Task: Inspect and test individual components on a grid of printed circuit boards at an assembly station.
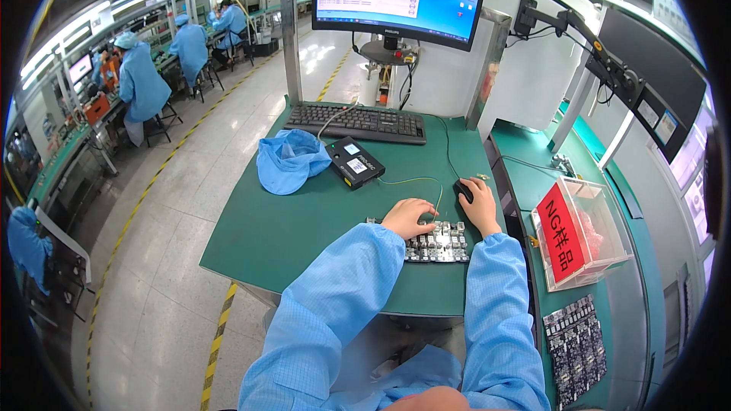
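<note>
Left hand (407, 217) flat on circuit board (440, 242); right hand (481, 207) cupping mouse (464, 190).

Green table (304, 221); light blue sleeves (343, 289); black keyboard (356, 122); blue cap (289, 160); clear box (590, 228), red label (560, 232).

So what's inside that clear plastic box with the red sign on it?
The clear box holds something reddish-pink, too blurred to identify. The red sign on its front wall covers the lower part, so whatever lies behind it is hidden.
</note>
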Tool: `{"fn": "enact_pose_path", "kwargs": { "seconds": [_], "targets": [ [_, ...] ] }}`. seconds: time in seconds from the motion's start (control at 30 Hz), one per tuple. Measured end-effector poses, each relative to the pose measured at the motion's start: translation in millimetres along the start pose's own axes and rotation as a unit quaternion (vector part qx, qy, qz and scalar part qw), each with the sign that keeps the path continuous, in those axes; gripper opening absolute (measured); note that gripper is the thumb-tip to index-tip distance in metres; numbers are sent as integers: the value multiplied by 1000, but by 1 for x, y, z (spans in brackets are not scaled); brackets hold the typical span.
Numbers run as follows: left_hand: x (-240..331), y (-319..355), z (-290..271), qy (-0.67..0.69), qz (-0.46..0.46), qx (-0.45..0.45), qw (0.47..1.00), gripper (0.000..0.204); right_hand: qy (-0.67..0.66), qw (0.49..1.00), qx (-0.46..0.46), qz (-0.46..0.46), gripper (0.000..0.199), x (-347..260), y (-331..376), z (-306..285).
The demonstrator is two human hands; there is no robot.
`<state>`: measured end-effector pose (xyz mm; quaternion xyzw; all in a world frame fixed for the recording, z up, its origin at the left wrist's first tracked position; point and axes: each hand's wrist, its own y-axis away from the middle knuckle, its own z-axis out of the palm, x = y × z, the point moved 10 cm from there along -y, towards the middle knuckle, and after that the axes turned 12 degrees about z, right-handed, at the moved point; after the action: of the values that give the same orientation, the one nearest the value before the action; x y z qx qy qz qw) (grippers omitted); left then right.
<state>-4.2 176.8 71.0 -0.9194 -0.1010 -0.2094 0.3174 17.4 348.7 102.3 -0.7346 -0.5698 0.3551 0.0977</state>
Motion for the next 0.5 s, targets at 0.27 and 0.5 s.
{"fn": "enact_pose_path", "kwargs": {
  "seconds": [0.27,0.5],
  "targets": [
    [-1,1,0,-13,-19,4,1000,39,-2,1000,-1,-2,37,0,-1,0],
    [-1,-1,0,-8,-4,-2,1000,34,-6,1000,9,-8,36,-1,-1,0]
  ]
}}
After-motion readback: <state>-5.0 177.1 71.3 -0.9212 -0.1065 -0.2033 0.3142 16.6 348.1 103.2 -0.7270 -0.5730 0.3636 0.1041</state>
